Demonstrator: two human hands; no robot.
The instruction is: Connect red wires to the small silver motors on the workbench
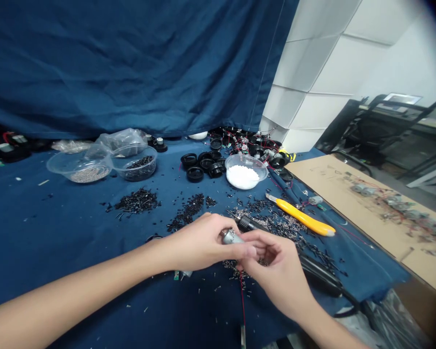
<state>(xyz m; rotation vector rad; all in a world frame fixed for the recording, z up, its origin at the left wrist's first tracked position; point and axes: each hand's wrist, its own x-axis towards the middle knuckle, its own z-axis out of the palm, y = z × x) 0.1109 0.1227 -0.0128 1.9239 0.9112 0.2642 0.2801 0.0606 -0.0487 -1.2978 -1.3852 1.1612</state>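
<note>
A small silver cylindrical motor [231, 237] is gripped between the thumb and fingers of my left hand [203, 242]. My right hand [276, 266] is closed with curled fingers at the motor's right end, which they partly hide. From under the right fingertips a thin red wire [243, 300] hangs down to a small circuit board [243, 335] near the front. Just behind my hands lies a black pen-shaped power tool [319, 274], partly covered by my right hand. Loose silver and black screws [272, 218] are scattered around it.
A yellow-handled utility knife [305, 218] lies to the right. Behind are a tub of white pieces [244, 177], black round housings [205, 165] and two clear tubs of screws [89, 173] [140, 168]. A cardboard sheet [352, 198] with wired motors is at right.
</note>
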